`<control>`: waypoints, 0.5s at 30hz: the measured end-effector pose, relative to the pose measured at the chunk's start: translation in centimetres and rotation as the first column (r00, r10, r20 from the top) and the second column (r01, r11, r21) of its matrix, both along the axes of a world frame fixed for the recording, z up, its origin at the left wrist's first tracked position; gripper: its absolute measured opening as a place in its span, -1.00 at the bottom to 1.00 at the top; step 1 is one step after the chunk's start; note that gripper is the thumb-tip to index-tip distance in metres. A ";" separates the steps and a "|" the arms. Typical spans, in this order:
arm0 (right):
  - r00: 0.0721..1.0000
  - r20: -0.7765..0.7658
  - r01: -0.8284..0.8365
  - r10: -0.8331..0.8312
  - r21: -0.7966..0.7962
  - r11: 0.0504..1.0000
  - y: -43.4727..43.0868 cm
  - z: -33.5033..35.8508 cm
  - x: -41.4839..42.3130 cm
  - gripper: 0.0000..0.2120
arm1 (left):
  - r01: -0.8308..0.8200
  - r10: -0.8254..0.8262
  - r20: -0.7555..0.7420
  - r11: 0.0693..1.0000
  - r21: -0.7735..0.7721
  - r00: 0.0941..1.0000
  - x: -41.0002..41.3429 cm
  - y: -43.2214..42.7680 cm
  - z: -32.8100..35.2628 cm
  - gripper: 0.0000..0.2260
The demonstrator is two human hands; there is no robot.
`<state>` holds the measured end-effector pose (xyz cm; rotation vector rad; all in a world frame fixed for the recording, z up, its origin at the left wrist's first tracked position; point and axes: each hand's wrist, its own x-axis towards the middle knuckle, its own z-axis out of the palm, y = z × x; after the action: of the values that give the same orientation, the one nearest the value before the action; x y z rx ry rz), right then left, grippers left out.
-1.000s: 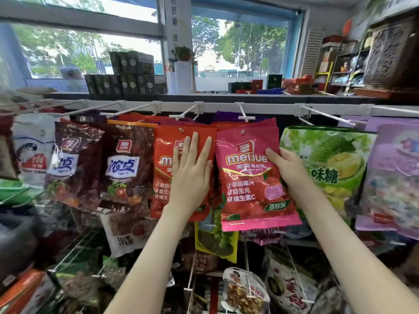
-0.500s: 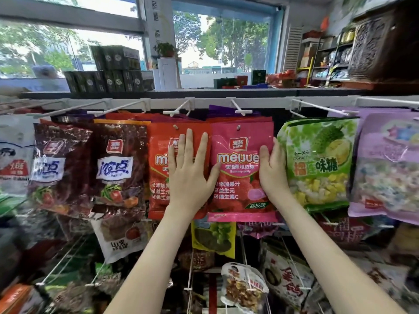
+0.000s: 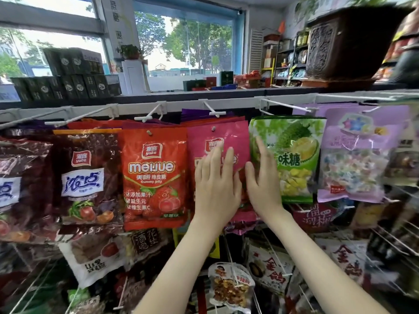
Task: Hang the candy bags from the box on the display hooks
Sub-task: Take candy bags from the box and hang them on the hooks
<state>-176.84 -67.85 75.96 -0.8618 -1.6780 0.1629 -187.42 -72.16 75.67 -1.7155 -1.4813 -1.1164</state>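
Fingers (image 3: pixel 229 158) straight on left hand (image 3: pixel 215 189) and right hand (image 3: pixel 264 189), flat on pink bag (image 3: pixel 231 134), gripping nothing. Sideways shove could rip hole off hook (image 3: pixel 211 109).

Small retail shop, sweets and snacks display.
White wire display hooks (image 3: pixel 212 109) on a long rail (image 3: pixel 179 105), loaded with branded candy bags (image 3: pixel 154 177) in red, pink, green and lilac; further snack packets (image 3: pixel 269 270) on wire racks (image 3: pixel 395 240) below; dark boxes (image 3: pixel 74 73) stacked along a big window (image 3: pixel 192 41) behind; stocked goods shelves (image 3: pixel 288 62) at the far right, crowded with jars and cartons.
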 end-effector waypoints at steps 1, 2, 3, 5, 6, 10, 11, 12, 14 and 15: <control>0.998 -0.028 0.049 -0.049 0.021 0.999 0.0 -0.1 1.0 -0.53 | 0.103 -0.103 0.011 0.995 0.007 0.995 0.8 0.1 -0.1 -0.62; 0.993 -0.067 0.105 -0.102 0.030 0.994 0.1 -0.1 2.0 -0.55 | 0.209 -0.208 0.049 0.978 0.003 0.977 1.5 0.1 -0.3 -0.66; 0.982 -0.113 0.154 -0.151 0.016 0.988 0.4 -0.1 3.1 -0.56 | 0.315 -0.310 0.126 0.949 -0.014 0.942 2.4 0.3 -0.3 -0.67; 0.959 -0.198 0.194 -0.203 -0.067 0.979 1.3 0.2 5.6 -0.52 | 0.468 -0.415 0.387 0.882 -0.050 0.823 4.3 0.7 0.3 -0.67; 0.950 -0.227 0.189 -0.214 -0.126 0.974 2.0 0.5 6.9 -0.48 | 0.513 -0.412 0.531 0.857 -0.051 0.741 5.3 0.8 0.7 -0.66; 0.951 -0.246 0.125 -0.185 -0.242 0.962 4.6 2.5 11.4 -0.36 | 0.579 -0.384 0.688 0.813 -0.064 0.615 8.8 1.9 3.2 -0.57; 0.962 -0.212 0.130 -0.175 -0.211 0.969 5.3 3.2 12.2 -0.38 | 0.557 -0.396 0.651 0.829 -0.052 0.648 9.5 2.4 4.1 -0.55; 0.974 -0.142 0.156 -0.179 -0.159 0.975 6.1 4.0 12.9 -0.41 | 0.516 -0.394 0.597 0.856 -0.040 0.699 10.0 3.1 5.1 -0.55; 0.979 0.058 0.199 -0.196 -0.052 0.979 7.7 5.7 13.9 -0.49 | 0.402 -0.329 0.461 0.914 -0.065 0.824 10.5 4.8 7.1 -0.55; 0.973 0.144 0.188 -0.183 -0.018 0.982 8.4 6.5 14.2 -0.52 | 0.338 -0.272 0.384 0.934 -0.116 0.883 10.5 5.8 8.0 -0.55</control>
<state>-162.64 -59.47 82.45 -1.0696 -1.7185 -0.0005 -176.96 -66.36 83.69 -2.0013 -1.6029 -1.5795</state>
